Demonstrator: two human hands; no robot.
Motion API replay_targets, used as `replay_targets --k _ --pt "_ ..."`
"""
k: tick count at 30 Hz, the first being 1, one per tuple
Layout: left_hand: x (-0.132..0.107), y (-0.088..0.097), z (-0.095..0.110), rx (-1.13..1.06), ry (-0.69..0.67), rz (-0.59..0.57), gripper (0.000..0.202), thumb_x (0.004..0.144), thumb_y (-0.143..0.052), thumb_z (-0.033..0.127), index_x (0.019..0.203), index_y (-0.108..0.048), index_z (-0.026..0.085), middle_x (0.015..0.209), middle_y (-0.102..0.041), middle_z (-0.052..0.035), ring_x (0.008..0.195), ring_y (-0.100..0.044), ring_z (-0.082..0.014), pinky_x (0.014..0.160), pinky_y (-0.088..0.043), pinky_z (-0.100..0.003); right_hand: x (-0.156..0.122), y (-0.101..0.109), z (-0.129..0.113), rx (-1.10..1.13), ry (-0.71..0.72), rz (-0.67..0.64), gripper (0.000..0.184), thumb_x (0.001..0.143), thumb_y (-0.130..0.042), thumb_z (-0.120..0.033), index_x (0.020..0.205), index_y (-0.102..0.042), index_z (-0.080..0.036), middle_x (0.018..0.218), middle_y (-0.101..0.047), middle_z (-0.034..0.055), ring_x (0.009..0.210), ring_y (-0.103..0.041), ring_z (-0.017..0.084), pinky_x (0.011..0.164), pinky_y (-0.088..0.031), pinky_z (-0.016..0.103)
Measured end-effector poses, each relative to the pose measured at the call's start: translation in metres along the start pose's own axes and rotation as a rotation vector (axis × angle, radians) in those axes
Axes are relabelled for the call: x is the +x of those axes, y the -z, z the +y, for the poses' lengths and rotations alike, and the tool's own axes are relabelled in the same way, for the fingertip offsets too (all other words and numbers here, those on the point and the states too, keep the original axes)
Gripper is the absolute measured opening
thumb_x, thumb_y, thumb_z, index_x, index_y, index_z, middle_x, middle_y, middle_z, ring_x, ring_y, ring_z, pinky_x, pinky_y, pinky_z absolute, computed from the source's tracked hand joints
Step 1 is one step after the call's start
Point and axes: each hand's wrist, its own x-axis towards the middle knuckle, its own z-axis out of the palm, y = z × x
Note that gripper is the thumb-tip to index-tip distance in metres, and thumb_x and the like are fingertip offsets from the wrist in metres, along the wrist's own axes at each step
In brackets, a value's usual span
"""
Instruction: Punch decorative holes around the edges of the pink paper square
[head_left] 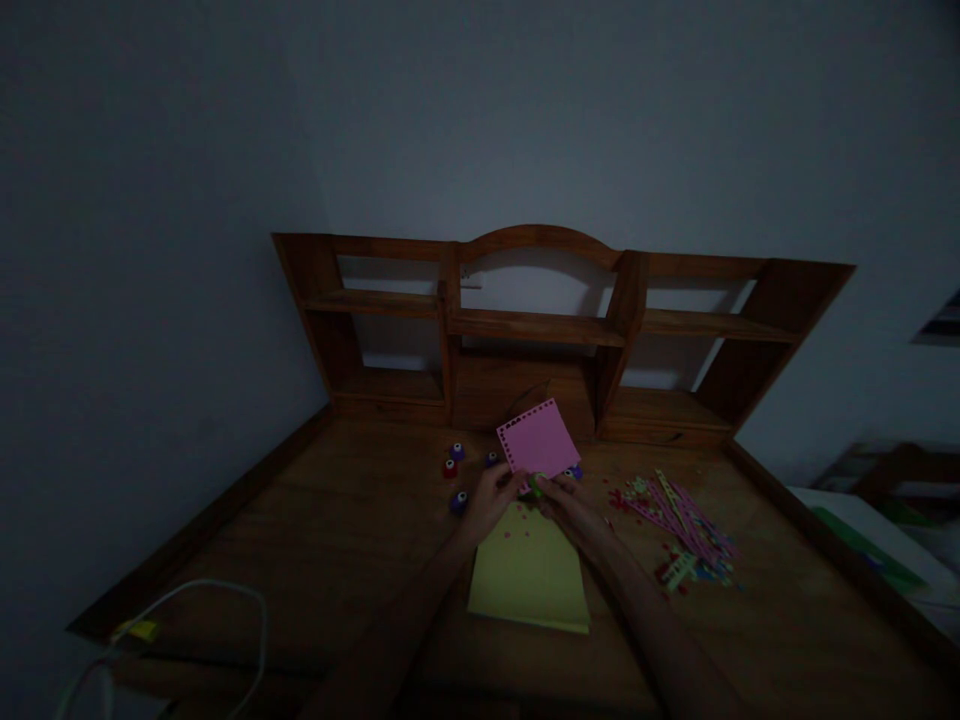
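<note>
A square pink sheet of paper [541,440] is held up over the desk, with a row of punched holes along its upper left edges. My left hand [491,498] is closed at its lower left corner, fingers pinching the sheet. A small green craft punch [535,485] sits at the paper's lower edge between both hands. My right hand [574,508] is closed around the punch from the right. Below the hands lies a yellow paper stack [529,580] with a few pink cut-out bits on it. Dim light hides the exact finger contacts.
Purple punches [459,502] and a red punch [450,468] stand left of the hands. Punched pink and yellow strips [686,515] with scattered coloured bits lie at right. A wooden shelf [536,325] backs the desk [337,520]. A white cable [262,630] loops at front left.
</note>
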Motion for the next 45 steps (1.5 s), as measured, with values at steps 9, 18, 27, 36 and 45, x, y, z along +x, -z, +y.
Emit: replay_targets --k 9,18,27,36,45 --pt "0.001 0.0 0.001 0.009 -0.015 -0.013 0.037 0.082 -0.062 0.048 0.088 -0.072 0.013 0.087 -0.071 -0.0089 0.079 -0.061 -0.021 0.07 -0.049 -0.029 0.003 0.002 0.004 -0.039 0.013 0.021 0.03 0.066 -0.081 -0.042 0.072 -0.067 -0.016 0.068 -0.064 0.0024 0.052 -0.049 0.011 0.049 -0.037 0.026" --pt "0.0 0.0 -0.005 0.005 -0.003 -0.027 0.039 0.083 -0.061 0.049 0.088 -0.072 0.012 0.084 -0.07 -0.0068 0.075 -0.061 -0.0194 0.068 -0.049 -0.028 0.005 0.004 0.006 -0.012 -0.025 0.07 0.031 0.062 -0.084 -0.04 0.074 -0.07 -0.015 0.078 -0.069 0.0048 0.06 -0.056 0.014 0.052 -0.041 0.025" --pt "-0.002 0.0 -0.003 -0.025 0.029 -0.073 0.039 0.084 -0.059 0.049 0.083 -0.07 0.012 0.074 -0.066 -0.006 0.064 -0.06 -0.0172 0.056 -0.049 -0.026 0.005 0.006 0.012 0.032 -0.003 0.095 0.027 0.061 -0.086 -0.035 0.073 -0.071 -0.016 0.075 -0.069 0.0037 0.062 -0.057 0.015 0.056 -0.043 0.027" --pt "-0.001 0.0 -0.011 -0.027 0.032 -0.075 0.041 0.084 -0.059 0.051 0.085 -0.07 0.012 0.075 -0.066 -0.0056 0.064 -0.059 -0.0164 0.056 -0.048 -0.025 0.0 -0.001 0.003 0.018 -0.043 0.134 0.029 0.057 -0.088 -0.036 0.067 -0.068 -0.017 0.075 -0.07 0.0047 0.065 -0.059 0.017 0.059 -0.044 0.029" --pt "-0.002 -0.002 -0.005 -0.033 0.063 -0.034 0.048 0.083 -0.057 0.057 0.081 -0.068 0.01 0.073 -0.067 -0.0056 0.062 -0.057 -0.0152 0.054 -0.046 -0.024 -0.006 -0.007 0.0 0.012 -0.047 0.055 0.03 0.059 -0.087 -0.037 0.073 -0.071 -0.016 0.076 -0.07 0.0038 0.066 -0.058 0.014 0.061 -0.043 0.026"
